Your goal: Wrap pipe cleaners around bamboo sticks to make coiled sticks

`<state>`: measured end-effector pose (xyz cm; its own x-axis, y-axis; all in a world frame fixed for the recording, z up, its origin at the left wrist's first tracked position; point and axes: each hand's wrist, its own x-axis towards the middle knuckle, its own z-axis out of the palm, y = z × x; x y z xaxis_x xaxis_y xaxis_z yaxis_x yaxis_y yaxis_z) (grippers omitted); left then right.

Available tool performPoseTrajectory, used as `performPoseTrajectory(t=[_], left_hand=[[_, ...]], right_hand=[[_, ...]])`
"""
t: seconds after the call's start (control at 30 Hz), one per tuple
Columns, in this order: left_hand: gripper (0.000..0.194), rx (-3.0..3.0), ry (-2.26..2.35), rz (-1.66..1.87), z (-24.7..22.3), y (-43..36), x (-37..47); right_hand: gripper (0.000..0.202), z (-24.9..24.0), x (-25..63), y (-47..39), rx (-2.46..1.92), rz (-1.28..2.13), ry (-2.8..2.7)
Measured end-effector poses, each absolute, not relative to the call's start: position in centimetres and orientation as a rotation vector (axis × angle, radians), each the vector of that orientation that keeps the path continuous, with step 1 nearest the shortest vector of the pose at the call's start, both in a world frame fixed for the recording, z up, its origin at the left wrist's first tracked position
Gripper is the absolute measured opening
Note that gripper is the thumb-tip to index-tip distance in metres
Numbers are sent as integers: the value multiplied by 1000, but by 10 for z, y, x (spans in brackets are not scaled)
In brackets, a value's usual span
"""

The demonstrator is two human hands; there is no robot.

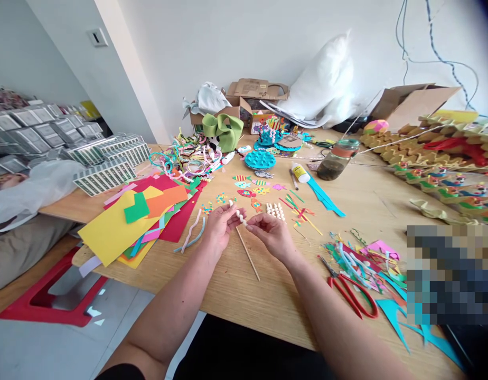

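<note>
Visibly white, lumpy, spiral-twisted strip (240, 215); left hand (220, 227) holding it, narrow grip; right hand (272, 235) pinching near end.

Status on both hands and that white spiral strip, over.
Left hand holding white spiral strip; right hand at its lower end. Strip off the table. Wooden stick lies close by, below the hands.

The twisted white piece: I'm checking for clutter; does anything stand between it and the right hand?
Nothing visible does: the right hand is at the near end of the white piece. The wooden stick lies on the tabletop, not between them.
</note>
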<state>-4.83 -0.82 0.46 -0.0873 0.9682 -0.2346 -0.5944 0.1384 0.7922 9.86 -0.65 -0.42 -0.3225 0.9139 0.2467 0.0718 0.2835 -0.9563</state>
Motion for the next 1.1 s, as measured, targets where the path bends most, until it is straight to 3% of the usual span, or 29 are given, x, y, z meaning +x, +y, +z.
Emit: performPoseTrajectory(t=[0.2,0.57,1.1], left_hand=[[20,642,845,1225,2,-13,-41],[20,731,897,1368,-3,-13,-37],[17,1014,1153,1397,-9,-14,-29]], right_hand=[[28,-2,99,-5,-915,1238,-1429],[34,-1,99,-5,-1023,1461,-1283],[19,-4,97,-4,-1066,1504,-1194]])
